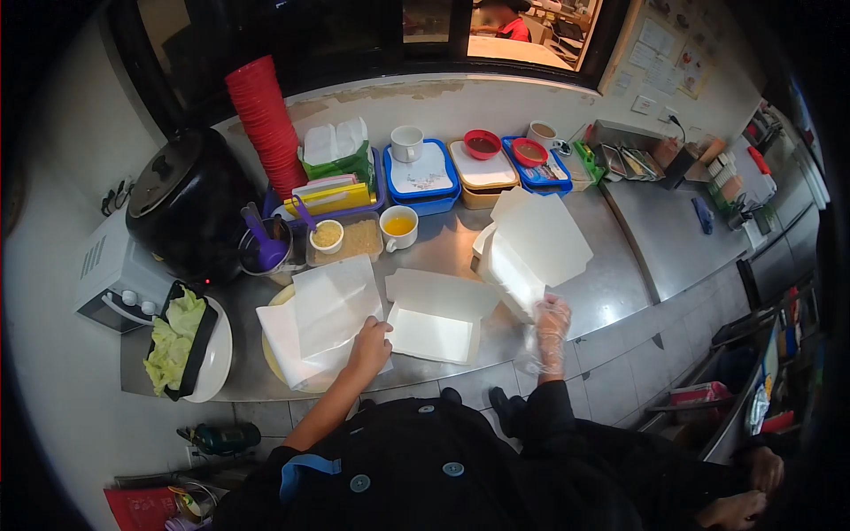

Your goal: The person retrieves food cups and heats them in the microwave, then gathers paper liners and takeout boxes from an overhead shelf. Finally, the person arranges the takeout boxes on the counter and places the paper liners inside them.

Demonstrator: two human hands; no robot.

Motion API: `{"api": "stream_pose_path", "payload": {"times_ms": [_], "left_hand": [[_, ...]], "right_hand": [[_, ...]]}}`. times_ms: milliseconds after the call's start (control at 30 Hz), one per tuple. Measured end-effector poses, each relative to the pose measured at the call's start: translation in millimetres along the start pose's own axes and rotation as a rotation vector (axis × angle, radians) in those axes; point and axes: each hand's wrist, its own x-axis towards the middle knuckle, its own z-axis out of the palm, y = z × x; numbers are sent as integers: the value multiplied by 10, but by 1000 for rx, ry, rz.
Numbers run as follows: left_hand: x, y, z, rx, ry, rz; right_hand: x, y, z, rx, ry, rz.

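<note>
An open white cardboard food box [431,334] lies on the steel counter in front of me, its lid folded back. My bare left hand [370,343] is closed at the box's left side, beside white paper sheets [336,310]; what its fingers hold is too small to tell. Those sheets lie over a pale round plate or board [270,352], mostly covered. To the right, my right hand [553,324], in a clear plastic glove, is closed on the near edge of another open white food box [542,239]. That box appears to rest on more boxes, partly hidden.
Behind stand a cup of yellow liquid [399,227], grated food [327,235], lidded tubs [422,177] and red stacked cups [264,124]. Lettuce [177,341] fills a black tray at left, near a cooker [181,203]. Another person's hands [748,496] show at lower right.
</note>
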Motion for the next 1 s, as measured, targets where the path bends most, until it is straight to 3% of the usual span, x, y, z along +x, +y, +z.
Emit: {"api": "stream_pose_path", "payload": {"times_ms": [33,167,200,300,500,633,700,867,933,1000], "left_hand": [[-3,7,-10,1,-1,0],[-16,26,-31,16,-12,3],[-17,24,-36,20,-12,6],[-15,22,-40,13,-10,3],[20,17,43,-24,-13,27],[182,117,203,-44,-19,12],[304,146,279,-55,-13,38],[383,349,225,-108,-6,30],[312,413,-4,-166,-2,5],[249,286,-271,-129,174,125]], "right_hand": [[-48,-16,53,-113,-1,-125],[-62,-163,240,-106,33,-187],[-61,-285,217,35,-157,77],[-8,-603,181,-131,-222,141],[365,-192,372,-193,-164,54],[742,114,337,-313,-175,130],[998,420,327,-488,-104,-49],[1498,846,78,-575,-141,-246],[1436,586,-74,-611,-84,-229],[1211,14,-348,-544,67,-223]]}}
